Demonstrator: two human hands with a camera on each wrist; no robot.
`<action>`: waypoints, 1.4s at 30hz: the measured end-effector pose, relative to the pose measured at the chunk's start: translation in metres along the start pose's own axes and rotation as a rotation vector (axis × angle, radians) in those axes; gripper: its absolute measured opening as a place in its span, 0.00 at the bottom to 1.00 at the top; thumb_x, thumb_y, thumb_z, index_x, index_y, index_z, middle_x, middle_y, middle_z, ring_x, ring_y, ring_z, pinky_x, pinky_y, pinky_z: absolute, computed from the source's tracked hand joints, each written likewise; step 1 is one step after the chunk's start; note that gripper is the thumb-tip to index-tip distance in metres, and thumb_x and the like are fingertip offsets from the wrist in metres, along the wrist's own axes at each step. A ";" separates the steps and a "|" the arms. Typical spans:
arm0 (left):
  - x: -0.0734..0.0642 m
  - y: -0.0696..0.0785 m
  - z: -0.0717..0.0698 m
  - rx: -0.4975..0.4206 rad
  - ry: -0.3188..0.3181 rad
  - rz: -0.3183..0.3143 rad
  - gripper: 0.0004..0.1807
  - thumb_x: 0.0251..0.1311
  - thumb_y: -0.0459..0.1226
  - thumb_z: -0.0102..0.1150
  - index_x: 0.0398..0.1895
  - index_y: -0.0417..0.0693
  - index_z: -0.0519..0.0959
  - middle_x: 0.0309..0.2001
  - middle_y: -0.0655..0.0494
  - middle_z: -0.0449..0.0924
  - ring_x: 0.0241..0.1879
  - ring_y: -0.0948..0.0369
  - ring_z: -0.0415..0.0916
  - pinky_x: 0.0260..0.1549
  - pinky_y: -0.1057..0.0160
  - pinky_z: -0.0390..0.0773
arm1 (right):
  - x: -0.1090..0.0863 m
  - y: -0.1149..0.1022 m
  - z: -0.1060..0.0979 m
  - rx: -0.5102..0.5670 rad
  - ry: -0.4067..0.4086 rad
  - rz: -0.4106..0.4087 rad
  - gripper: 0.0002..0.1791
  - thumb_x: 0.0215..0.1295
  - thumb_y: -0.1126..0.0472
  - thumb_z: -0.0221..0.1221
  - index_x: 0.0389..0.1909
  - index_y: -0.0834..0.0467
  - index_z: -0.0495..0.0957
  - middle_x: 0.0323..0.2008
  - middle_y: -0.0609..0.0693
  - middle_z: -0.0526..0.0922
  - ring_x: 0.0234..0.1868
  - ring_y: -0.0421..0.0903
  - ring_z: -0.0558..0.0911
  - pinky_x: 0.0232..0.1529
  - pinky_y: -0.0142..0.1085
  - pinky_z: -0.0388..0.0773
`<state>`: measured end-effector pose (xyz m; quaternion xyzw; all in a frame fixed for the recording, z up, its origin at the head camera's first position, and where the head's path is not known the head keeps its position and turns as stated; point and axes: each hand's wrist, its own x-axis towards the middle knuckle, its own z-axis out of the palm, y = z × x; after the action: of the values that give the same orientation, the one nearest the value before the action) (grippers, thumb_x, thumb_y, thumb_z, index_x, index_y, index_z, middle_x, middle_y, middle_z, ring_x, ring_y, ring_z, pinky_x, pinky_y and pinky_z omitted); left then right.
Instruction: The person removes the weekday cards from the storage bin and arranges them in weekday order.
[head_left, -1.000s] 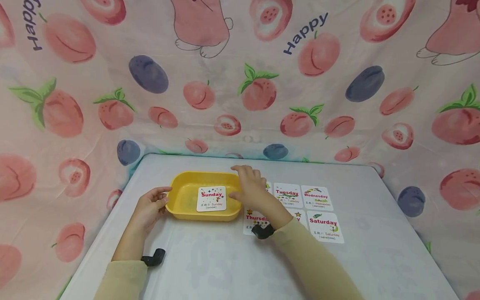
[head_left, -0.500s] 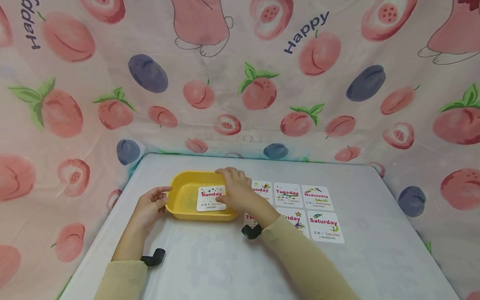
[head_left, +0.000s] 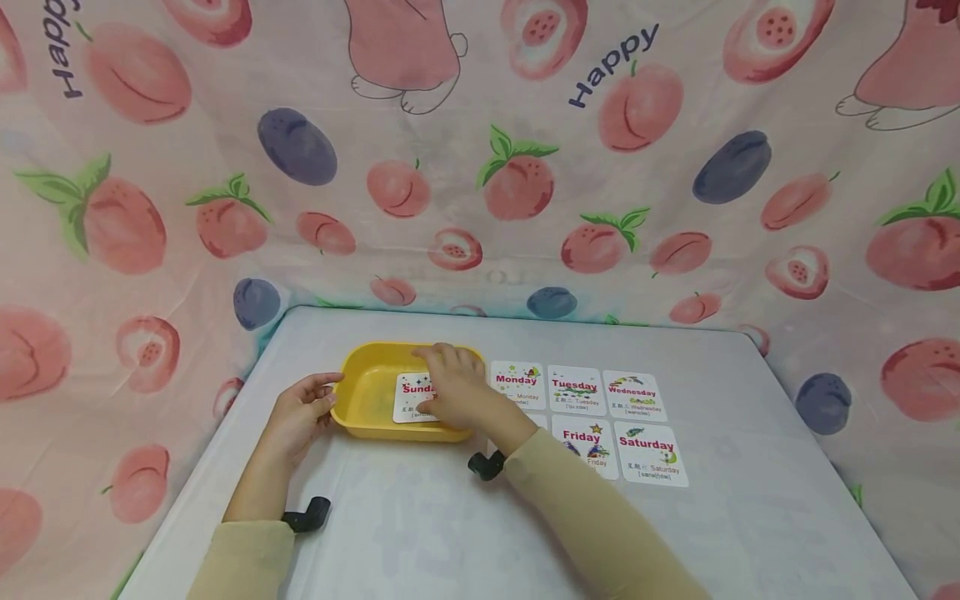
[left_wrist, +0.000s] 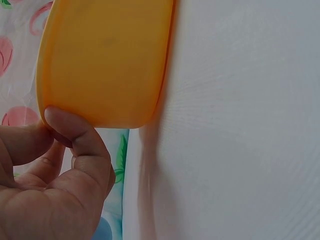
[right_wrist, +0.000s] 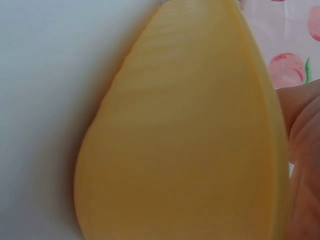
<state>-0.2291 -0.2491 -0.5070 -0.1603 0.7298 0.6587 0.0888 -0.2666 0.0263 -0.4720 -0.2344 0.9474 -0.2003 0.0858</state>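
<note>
A shallow yellow tray stands on the white table, left of centre in the head view. My left hand pinches its left end at the rim; in the left wrist view the thumb and index finger close on the tray's corner. A white square card printed "Sunday" lies inside the tray. My right hand is over the tray's right part, thumb and index finger spread wide apart and covering the card's right side. In the right wrist view the yellow tray wall hides most of that hand.
Weekday cards lie in two rows right of the tray: Monday, Tuesday and Wednesday behind, Friday and Saturday in front. The right forearm partly covers another card. A fruit-print cloth hangs behind the table.
My right hand has moved left, from the tray's right rim to over the Sunday card, uncovering the Monday card. The left hand, the tray and the cards have stayed in place.
</note>
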 end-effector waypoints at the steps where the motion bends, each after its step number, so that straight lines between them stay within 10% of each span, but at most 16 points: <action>1: 0.000 0.000 0.000 0.000 0.000 -0.001 0.25 0.81 0.30 0.51 0.77 0.46 0.71 0.49 0.55 0.71 0.45 0.58 0.71 0.40 0.70 0.80 | 0.000 0.000 0.001 -0.007 -0.004 0.000 0.50 0.68 0.46 0.72 0.84 0.39 0.53 0.82 0.53 0.58 0.81 0.58 0.58 0.82 0.64 0.50; 42: -0.001 -0.001 0.000 -0.013 -0.013 0.041 0.25 0.80 0.29 0.51 0.77 0.42 0.70 0.45 0.57 0.71 0.42 0.61 0.71 0.38 0.70 0.79 | 0.015 0.003 0.018 -0.194 -0.137 0.075 0.49 0.72 0.49 0.68 0.86 0.41 0.51 0.77 0.54 0.66 0.75 0.57 0.63 0.77 0.59 0.60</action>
<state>-0.2278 -0.2490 -0.5072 -0.1414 0.7278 0.6663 0.0790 -0.2763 0.0149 -0.4906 -0.2193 0.9624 -0.0877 0.1345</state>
